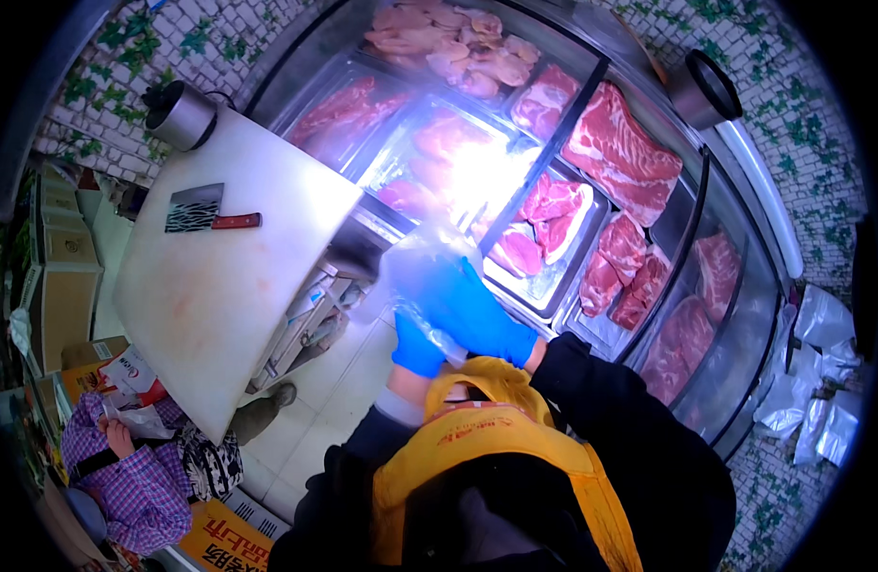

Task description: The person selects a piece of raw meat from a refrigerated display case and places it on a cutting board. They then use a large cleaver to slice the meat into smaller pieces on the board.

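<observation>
Both my hands wear blue gloves and are close together in front of my yellow apron. My left hand and my right hand hold a clear plastic bag, which covers part of the fingers; its contents cannot be made out. Beyond them, a refrigerated display case holds trays of raw meat: cuts in a metal tray, a large slab of ribbed meat and poultry pieces. Strong glare hides part of the middle trays.
A white cutting board on the left carries a cleaver with a red handle. Metal canisters stand near the case. A person in a checked shirt is at the lower left. Dark dividers cross the case.
</observation>
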The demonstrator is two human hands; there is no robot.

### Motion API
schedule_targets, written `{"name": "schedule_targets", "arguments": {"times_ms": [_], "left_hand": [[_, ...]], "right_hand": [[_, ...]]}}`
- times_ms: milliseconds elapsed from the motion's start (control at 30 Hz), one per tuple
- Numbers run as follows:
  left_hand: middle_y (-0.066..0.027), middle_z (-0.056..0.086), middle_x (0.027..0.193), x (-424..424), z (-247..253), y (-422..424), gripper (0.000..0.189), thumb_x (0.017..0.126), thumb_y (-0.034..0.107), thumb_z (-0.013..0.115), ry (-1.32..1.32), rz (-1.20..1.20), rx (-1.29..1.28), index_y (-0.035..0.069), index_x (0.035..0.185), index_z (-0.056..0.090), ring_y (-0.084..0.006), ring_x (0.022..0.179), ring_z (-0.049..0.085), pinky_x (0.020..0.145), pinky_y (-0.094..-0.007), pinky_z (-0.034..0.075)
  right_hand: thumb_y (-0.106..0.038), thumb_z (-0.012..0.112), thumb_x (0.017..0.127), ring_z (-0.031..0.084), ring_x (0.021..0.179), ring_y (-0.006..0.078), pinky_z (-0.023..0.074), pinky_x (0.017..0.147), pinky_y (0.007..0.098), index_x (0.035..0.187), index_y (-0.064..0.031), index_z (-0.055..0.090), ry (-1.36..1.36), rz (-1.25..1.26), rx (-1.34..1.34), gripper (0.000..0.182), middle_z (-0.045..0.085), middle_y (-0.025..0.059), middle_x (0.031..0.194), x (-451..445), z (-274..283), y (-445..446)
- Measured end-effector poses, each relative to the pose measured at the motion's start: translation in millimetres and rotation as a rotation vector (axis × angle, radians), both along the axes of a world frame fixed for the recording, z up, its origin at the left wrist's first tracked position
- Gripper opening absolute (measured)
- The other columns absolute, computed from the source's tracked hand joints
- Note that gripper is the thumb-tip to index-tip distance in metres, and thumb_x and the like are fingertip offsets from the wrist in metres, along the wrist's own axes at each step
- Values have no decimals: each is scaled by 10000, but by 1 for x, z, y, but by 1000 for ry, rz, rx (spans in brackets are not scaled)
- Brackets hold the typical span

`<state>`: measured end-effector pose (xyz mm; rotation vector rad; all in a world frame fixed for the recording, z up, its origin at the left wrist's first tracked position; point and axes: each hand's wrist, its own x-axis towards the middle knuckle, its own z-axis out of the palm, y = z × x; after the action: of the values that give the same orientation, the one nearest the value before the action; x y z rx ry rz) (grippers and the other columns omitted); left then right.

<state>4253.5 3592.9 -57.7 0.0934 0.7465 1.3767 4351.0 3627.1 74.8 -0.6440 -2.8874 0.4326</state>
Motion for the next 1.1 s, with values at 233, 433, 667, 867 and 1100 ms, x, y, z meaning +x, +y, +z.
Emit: {"name": "schedule_targets", "arguments": {"times_ms": [233, 433, 667, 867, 1100], "left_hand": [[-103, 427, 1212, -6, -10, 6, 418, 936, 337, 298, -45, 16, 7, 64, 1242, 382, -227, 1087, 431, 915, -343, 373], [-100, 446, 1186, -6, -11, 3, 412, 934, 342, 306, -50, 16, -8, 66, 1226, 397, -224, 1061, 449, 897, -343, 390], [-96, 468, 1157, -6, -14, -7, 406, 931, 348, 315, -56, 50, -19, 67, 1207, 414, -220, 1032, 471, 876, -342, 409], [-93, 487, 1132, -13, -7, -12, 401, 929, 353, 323, -124, 99, -24, 68, 1191, 429, -217, 1007, 489, 858, -342, 426], [-87, 502, 1116, -2, 20, 3, 422, 927, 380, 336, -52, 216, -18, 74, 1199, 435, -218, 997, 499, 856, -343, 432]], "right_hand": [[-212, 525, 885, 423, 1145, 208, 388, 941, 329, 1280, -32, 372, 758, -292, -1446, 460, 459, 136, 1228, 29, -79, -1], [-191, 512, 881, 473, 1108, 212, 420, 907, 321, 1274, -37, 398, 339, -58, -424, 437, 448, 105, 1264, 12, -24, -1], [-164, 469, 859, 289, 1262, 349, 231, 1037, 466, 1341, -17, 285, 311, 8, -299, 536, 272, 197, 1375, 30, -38, -2], [-153, 518, 875, 467, 1102, 221, 383, 939, 310, 1291, -54, 373, 498, -143, -611, 451, 454, 122, 1237, 40, -76, 15], [-255, 637, 794, 573, 939, 225, 453, 800, 336, 1092, -71, 586, 553, -599, -939, 353, 584, 125, 1059, 22, -32, 0]]}}
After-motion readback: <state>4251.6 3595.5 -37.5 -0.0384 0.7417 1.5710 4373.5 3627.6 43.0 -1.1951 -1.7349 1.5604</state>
